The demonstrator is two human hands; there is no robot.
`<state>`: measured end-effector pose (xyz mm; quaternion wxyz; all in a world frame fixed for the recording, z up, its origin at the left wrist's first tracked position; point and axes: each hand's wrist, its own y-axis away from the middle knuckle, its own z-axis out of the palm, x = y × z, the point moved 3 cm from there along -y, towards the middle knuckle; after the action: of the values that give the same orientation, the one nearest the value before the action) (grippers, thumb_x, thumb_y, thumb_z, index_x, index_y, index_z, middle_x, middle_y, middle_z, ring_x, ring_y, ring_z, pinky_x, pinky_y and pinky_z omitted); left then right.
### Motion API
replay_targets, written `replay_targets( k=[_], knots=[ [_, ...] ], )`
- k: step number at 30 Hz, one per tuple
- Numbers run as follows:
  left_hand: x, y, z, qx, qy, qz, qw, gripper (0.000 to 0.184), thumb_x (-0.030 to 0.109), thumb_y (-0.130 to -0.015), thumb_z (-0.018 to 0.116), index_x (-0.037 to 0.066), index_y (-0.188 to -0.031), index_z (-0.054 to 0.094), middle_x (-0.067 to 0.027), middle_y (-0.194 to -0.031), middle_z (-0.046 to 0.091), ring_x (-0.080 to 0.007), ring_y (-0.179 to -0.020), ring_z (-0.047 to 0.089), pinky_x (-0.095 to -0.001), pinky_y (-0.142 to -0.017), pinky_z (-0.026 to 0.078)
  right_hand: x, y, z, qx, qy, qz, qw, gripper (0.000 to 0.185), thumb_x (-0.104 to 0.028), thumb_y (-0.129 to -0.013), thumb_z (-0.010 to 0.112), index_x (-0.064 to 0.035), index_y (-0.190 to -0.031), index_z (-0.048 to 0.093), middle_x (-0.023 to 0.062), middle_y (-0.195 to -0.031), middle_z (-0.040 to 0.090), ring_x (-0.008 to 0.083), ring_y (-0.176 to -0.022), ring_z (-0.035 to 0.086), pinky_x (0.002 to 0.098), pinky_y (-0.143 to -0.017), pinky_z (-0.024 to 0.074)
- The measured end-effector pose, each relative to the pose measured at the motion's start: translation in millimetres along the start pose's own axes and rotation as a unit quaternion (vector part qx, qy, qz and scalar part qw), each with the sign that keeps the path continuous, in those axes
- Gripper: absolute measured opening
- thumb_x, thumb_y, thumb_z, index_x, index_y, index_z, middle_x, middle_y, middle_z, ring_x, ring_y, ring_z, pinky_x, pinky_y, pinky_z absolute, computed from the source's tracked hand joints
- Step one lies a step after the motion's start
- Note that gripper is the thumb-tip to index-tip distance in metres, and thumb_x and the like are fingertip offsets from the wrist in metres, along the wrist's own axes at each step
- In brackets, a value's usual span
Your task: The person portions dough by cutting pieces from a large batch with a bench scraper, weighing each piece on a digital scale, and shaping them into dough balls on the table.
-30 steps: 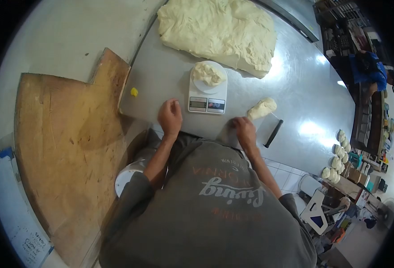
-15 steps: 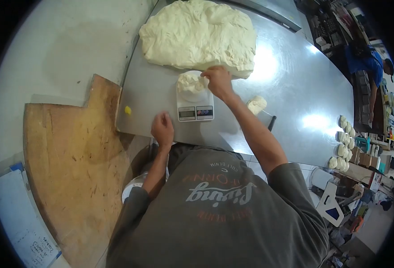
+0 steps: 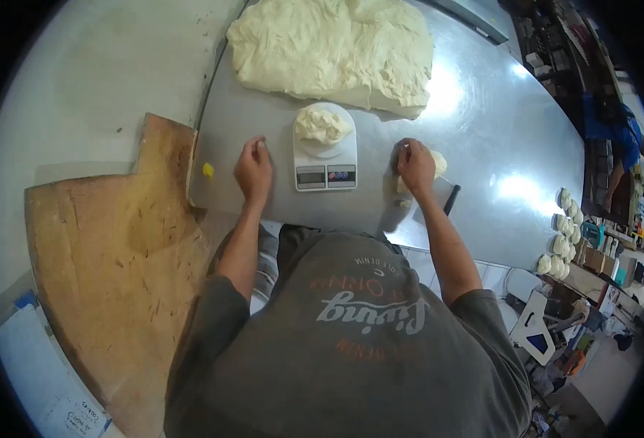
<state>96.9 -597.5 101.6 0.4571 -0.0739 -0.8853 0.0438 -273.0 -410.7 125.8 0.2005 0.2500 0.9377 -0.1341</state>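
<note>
A lump of dough (image 3: pixel 322 125) rests on the round plate of a white kitchen scale (image 3: pixel 306 160). My left hand (image 3: pixel 254 171) is to the left of the scale, raised over the table, fingers curled in and nothing visible in them. On the other side, my right hand (image 3: pixel 415 166) has its fingers drawn together above a smaller dough piece (image 3: pixel 439 163), which it partly covers. Whether its fingertips hold a bit of dough is hidden. Just below that hand shows a small dough scrap (image 3: pixel 404 204). A tool with a black handle (image 3: pixel 452 198) lies beside it.
A large dough mass (image 3: pixel 329 55) covers the far part of the steel table (image 3: pixel 497 146). Several dough pieces (image 3: pixel 560 244) sit at the right end. A yellow bit (image 3: pixel 207 170) lies near the left edge by a wooden board (image 3: pixel 117 263). Another person (image 3: pixel 619 135) stands far right.
My right hand has left the dough on the scale and moved right, over the smaller piece. My left hand has moved up and slightly left, beside the scale.
</note>
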Motion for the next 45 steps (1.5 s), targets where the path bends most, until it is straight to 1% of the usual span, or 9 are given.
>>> replay_targets(
  k=[10,13,18,23,32,35,39,43,45],
  knots=[
    [20.8,-4.8,0.6,-0.024,-0.058,-0.039,0.997,0.02,0.026,-0.105,0.064,0.014,-0.113,0.078,-0.0057,-0.089,0.077,-0.0218,-0.078,0.074,-0.0377,-0.074,0.057,-7.6,-24.9,11.8,-0.083,-0.005,0.23,0.97,0.024,-0.024,-0.103,0.059,-0.0155,-0.122,0.071,0.0174,-0.095,0.079,0.0371,-0.092,0.076,0.047,-0.084,0.0578],
    [22.2,-6.1,1.1,-0.021,-0.053,-0.044,0.997,0.02,0.026,-0.105,0.064,0.015,-0.113,0.079,-0.005,-0.088,0.077,-0.0223,-0.076,0.073,-0.0379,-0.072,0.057,-23.4,-28.0,12.2,-0.022,-0.131,0.204,0.97,0.033,-0.029,-0.104,0.061,-0.0094,-0.129,0.069,0.0182,-0.102,0.078,0.0359,-0.098,0.076,0.0452,-0.091,0.0571],
    [14.2,-6.2,3.1,-0.022,-0.063,-0.032,0.997,0.02,0.027,-0.105,0.066,0.017,-0.115,0.079,-0.0037,-0.083,0.075,-0.0197,-0.071,0.071,-0.0367,-0.07,0.056,-77.7,-4.8,38.8,0.009,-0.253,-0.023,0.967,0.069,-0.039,-0.097,0.074,0.0011,-0.149,0.051,0.0307,-0.148,0.056,0.0447,-0.138,0.055,0.0487,-0.118,0.0415],
    [12.8,-4.5,2.6,-0.012,-0.059,-0.022,0.998,0.02,0.028,-0.105,0.065,0.017,-0.115,0.079,-0.0026,-0.081,0.075,-0.0194,-0.07,0.07,-0.0366,-0.07,0.055,-159.6,3.3,40.9,0.052,-0.159,-0.242,0.956,0.11,-0.06,-0.084,0.085,-0.005,-0.163,0.031,0.0313,-0.16,0.04,0.0477,-0.15,0.041,0.064,-0.124,0.0279],
    [6.9,-0.8,3.0,-0.045,-0.036,-0.04,0.998,0.027,0.031,-0.109,0.058,0.016,-0.125,0.074,-0.0064,-0.095,0.079,-0.0232,-0.084,0.076,-0.0389,-0.079,0.057,-172.1,-35.8,52.6,-0.022,-0.042,-0.329,0.943,0.063,-0.053,-0.085,0.085,-0.0241,-0.138,0.065,0.0143,-0.148,0.058,0.0379,-0.135,0.059,0.0571,-0.111,0.0461],
    [29.2,9.3,0.1,-0.101,0.044,-0.048,0.993,0.031,0.032,-0.11,0.055,0.013,-0.128,0.072,-0.0117,-0.105,0.08,-0.0301,-0.092,0.077,-0.0413,-0.086,0.057,-163.5,-66.3,64.7,-0.081,-0.102,-0.304,0.944,0.056,-0.046,-0.089,0.082,-0.0226,-0.138,0.066,0.0152,-0.14,0.064,0.0375,-0.126,0.065,0.0488,-0.103,0.0537],
    [16.2,32.5,15.9,-0.125,-0.014,0.045,0.991,0.036,0.034,-0.111,0.056,0.016,-0.14,0.069,-0.0094,-0.11,0.079,-0.0256,-0.097,0.075,-0.0384,-0.09,0.057,-158.1,-107.0,50.3,-0.159,-0.238,-0.041,0.957,0.06,-0.046,-0.095,0.075,-0.0097,-0.142,0.066,0.0172,-0.137,0.069,0.0347,-0.11,0.074,0.0424,-0.101,0.0565],
    [39.6,22.9,20.0,-0.028,0.068,0.016,0.997,0.046,0.037,-0.111,0.058,0.013,-0.149,0.061,-0.0077,-0.129,0.075,-0.0233,-0.109,0.072,-0.036,-0.095,0.056,-139.6,-108.9,40.6,-0.324,-0.539,0.226,0.744,0.076,-0.055,-0.096,0.07,-0.0034,-0.15,0.059,0.0158,-0.13,0.072,0.0267,-0.115,0.071,0.0393,-0.098,0.0557],
    [124.2,17.0,22.4,-0.081,0.348,-0.134,0.924,0.052,0.041,-0.109,0.061,0.011,-0.152,0.057,-0.0088,-0.133,0.072,-0.0252,-0.113,0.07,-0.0358,-0.099,0.055,-151.1,-99.2,-3.4,-0.4,-0.515,0.09,0.752,0.079,-0.061,-0.097,0.068,-0.0025,-0.149,0.06,0.015,-0.127,0.072,0.0266,-0.113,0.07,0.0387,-0.097,0.0556]
  ],
)
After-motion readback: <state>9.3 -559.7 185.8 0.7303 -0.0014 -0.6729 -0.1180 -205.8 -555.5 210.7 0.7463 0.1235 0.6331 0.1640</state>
